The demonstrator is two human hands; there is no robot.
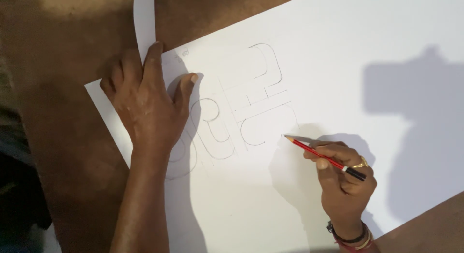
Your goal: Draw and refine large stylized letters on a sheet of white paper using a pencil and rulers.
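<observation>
A large white sheet of paper (pixel 348 64) lies on a brown surface, with pencil outlines of curved and straight shapes (pixel 251 98) drawn near its left part. My left hand (pixel 147 105) lies flat on the sheet's left corner, fingers spread, pressing it down. My right hand (pixel 340 178) grips a red pencil (pixel 321 156) with a black end; its tip rests just right of the drawn outlines. A ring sits on one finger and bangles circle the wrist.
A narrow white paper strip (pixel 144 21) pokes out past my left fingers at the top. The brown surface (pixel 63 88) surrounds the sheet on the left and lower right. Dark shadows fall across the sheet's right side.
</observation>
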